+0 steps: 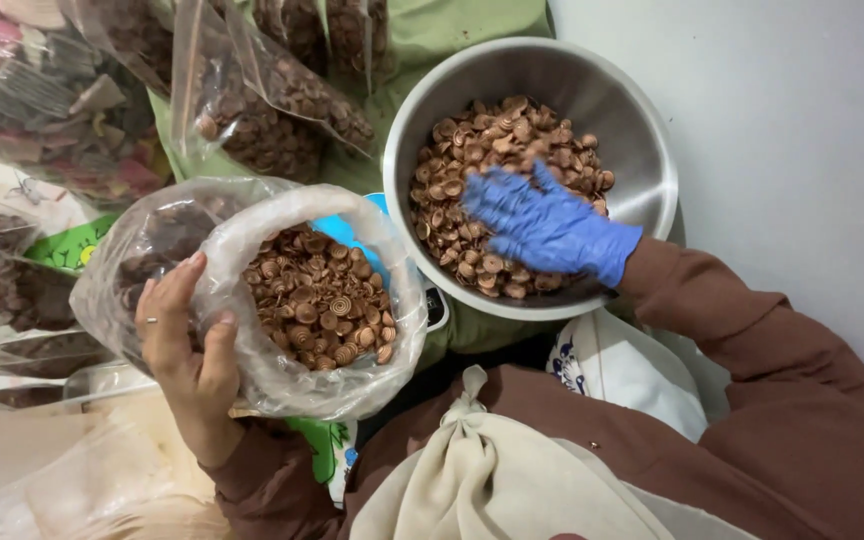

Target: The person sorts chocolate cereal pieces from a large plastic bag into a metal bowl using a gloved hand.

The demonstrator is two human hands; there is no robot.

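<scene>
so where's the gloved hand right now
In the head view the blue-gloved right hand lies palm down on the brown spiral snacks inside the steel bowl, right of the open plastic bag that the bare left hand grips.

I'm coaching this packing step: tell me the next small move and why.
Probably close the gloved right hand on some brown spiral pieces in the steel bowl: it lies flat on them, while the bare left hand holds the plastic bag open.

Head camera, close, facing straight down
</scene>
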